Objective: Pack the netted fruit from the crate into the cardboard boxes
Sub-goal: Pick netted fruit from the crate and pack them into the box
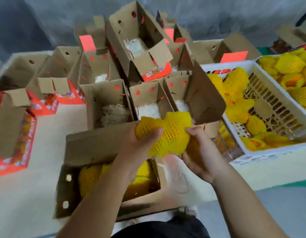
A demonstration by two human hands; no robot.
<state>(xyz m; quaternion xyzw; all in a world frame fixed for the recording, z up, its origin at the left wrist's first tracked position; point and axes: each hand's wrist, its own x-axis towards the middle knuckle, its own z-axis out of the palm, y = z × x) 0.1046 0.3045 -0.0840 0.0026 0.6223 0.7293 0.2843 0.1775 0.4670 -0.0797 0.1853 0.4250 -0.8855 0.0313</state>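
A fruit in yellow foam netting [167,133] is held up between both hands above the nearest cardboard box [90,194]. My left hand [140,145] grips its left side, thumb on top. My right hand [198,152] grips its right side from below. That open box holds several netted fruit [90,177]. To the right, a white plastic crate [262,158] contains several more netted fruit [238,107], with part of its slatted bottom bare.
Several open cardboard boxes [112,107] with white shredded padding stand behind, some stacked, with red printed sides. A second white crate [289,67] of netted fruit sits at the far right. All rest on a pale floor mat [28,194]; a grey wall is behind.
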